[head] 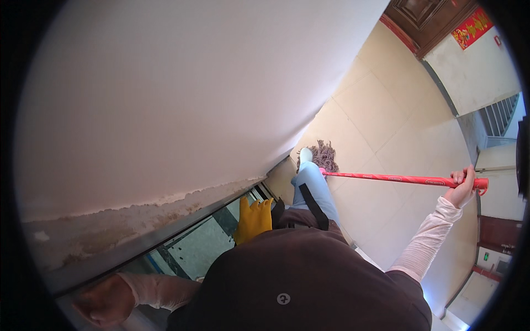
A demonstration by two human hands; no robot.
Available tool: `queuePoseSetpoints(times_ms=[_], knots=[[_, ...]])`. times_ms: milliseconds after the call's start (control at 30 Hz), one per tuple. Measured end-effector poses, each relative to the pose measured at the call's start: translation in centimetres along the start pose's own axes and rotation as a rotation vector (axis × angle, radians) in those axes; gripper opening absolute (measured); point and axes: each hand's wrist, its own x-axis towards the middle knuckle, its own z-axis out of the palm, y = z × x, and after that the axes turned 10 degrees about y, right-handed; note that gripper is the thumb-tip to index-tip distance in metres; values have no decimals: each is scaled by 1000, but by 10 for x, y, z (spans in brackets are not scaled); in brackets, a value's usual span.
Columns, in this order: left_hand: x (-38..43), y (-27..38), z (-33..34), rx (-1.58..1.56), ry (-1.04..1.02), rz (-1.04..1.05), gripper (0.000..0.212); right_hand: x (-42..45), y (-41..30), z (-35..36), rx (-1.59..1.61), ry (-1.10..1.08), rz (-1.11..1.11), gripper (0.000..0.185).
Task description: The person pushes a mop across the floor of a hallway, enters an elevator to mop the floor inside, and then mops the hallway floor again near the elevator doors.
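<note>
My right hand (463,187) is closed around the upper end of a red mop handle (393,178), close to its end cap. The handle runs left to a grey-brown string mop head (325,156) lying on the tiled floor, partly behind my shoe (306,155). At the lower left, my left hand (103,301) is near the foot of the wall, dark and blurred; whether its fingers hold anything does not show. A yellow rubber glove (253,219) hangs at my waist, beside a black strap.
A white wall (186,103) with a peeling lower edge fills the left side. Beige floor tiles (385,111) extend to the right. Beyond them stand a brown panelled door (426,20) and a stair railing (502,116). Darker green-and-white flooring (201,248) lies beside me.
</note>
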Motion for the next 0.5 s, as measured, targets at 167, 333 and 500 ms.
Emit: queuePoseSetpoints(times_ms=[167,333,500], knots=[[4,3,3,22,-27,40,27,-3,-11,1,10,-68,42,19],[13,15,-1,-137,-123,27,22,-6,-6,-4,-19,-20,52,19],[20,27,-15,-1127,-160,-758,22,-8,-6,0,-18,-28,15,18]])
